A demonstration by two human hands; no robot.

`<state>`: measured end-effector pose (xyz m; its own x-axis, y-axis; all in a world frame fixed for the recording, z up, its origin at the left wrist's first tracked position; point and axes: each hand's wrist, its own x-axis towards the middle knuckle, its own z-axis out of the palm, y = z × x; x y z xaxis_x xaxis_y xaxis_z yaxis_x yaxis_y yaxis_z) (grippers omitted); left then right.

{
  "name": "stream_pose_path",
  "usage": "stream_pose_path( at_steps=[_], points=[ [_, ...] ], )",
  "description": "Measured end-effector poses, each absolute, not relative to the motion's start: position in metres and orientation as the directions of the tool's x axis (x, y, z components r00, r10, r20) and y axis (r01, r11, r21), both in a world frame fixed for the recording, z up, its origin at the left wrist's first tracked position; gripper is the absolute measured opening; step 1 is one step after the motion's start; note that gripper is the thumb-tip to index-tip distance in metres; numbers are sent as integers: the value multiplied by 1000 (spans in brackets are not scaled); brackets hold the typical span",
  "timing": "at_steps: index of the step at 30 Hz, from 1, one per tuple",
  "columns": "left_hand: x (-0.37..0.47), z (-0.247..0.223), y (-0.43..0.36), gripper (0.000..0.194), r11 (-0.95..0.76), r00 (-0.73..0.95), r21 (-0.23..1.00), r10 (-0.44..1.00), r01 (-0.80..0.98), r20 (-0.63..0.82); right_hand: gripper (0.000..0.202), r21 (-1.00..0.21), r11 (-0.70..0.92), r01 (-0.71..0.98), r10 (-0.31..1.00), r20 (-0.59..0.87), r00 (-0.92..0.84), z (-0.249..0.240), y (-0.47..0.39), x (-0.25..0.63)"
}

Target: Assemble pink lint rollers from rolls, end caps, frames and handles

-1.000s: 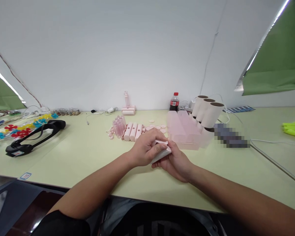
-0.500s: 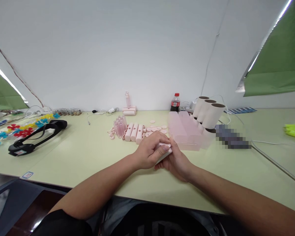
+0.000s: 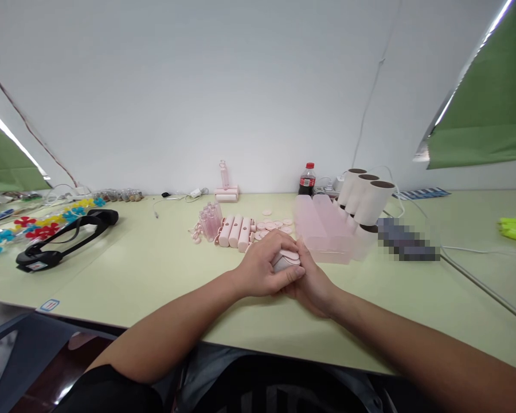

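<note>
Both my hands are wrapped round a white roll (image 3: 282, 263), which has a pale pink round piece at its end and looks like a lint roller refill. My left hand (image 3: 261, 265) curls over it from the left, with the thumb across the front. From the right, my right hand (image 3: 315, 282) closes on it, its fingers mostly hidden underneath. Just beyond them lie several flat pink discs (image 3: 275, 225). Pink cylinders (image 3: 235, 230) with side holes lie in a row beside several upright clear pink tubes (image 3: 210, 221).
Translucent pink covers (image 3: 322, 223) and large white rolls (image 3: 372, 201) stand to the right. A cola bottle (image 3: 307, 179) and a pink roller with an upright handle (image 3: 226, 192) are near the wall. A black strapped headset (image 3: 69, 241) lies left; a cable (image 3: 485, 287) crosses the right.
My left thumb has shifted slightly right and down, and more of the white roll with its pink end shows between my hands. The things on the table have not moved.
</note>
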<state>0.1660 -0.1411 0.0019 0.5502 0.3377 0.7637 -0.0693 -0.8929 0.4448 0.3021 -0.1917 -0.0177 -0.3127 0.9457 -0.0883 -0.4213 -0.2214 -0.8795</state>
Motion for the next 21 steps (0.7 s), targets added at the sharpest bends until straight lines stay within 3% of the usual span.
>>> stream_pose_path(
  at_steps=[5,9,13,17,21],
  points=[
    [161,2,-140,31,-826,476,563,493,-6,728,73,-927,-110,-358,918,43,-395,-21,-189,304],
    [159,1,-138,33,-686,407,727,656,-27,635,51,-989,89,-119,944,122,-306,-22,-184,308],
    [158,0,-136,48,-682,486,731,641,6,594,48,-986,163,38,969,153,-196,-17,-184,310],
    [158,-4,-131,68,-632,541,773,665,42,514,47,-982,182,-58,977,187,-99,-13,-184,311],
    [157,-9,-123,75,-591,601,806,639,-16,480,36,-942,25,-335,994,60,-96,-13,-182,316]
  ],
)
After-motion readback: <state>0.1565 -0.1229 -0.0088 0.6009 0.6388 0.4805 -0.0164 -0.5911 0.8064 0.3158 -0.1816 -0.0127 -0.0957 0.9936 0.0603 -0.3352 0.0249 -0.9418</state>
